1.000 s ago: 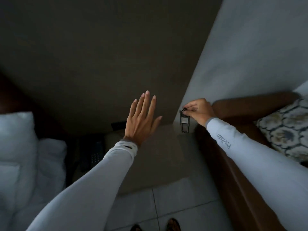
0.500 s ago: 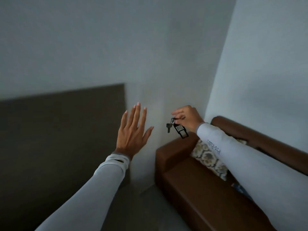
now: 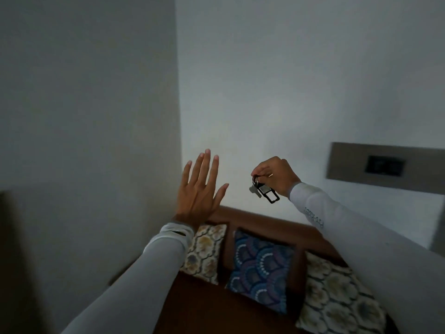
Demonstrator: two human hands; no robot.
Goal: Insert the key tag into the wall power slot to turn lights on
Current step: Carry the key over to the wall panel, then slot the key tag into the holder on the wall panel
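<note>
Bare and flat, the left hand (image 3: pixel 201 189) holds nothing, fingers spread wide. Next, the right hand (image 3: pixel 274 175) pinches the ring of the key tag (image 3: pixel 267 193), which dangles below it. I think the tag is light and stiff; gripping its flat body would steady it. Far right, a dark wall panel (image 3: pixel 384 165) waits, maybe the slot.

Dim, grey-blue room, faint glow on the wall (image 3: pixel 240 145) corner beside the raised left hand (image 3: pixel 199 189), darker shade left of that hand, soft overall blur, wide-angle bending toward the edges
</note>
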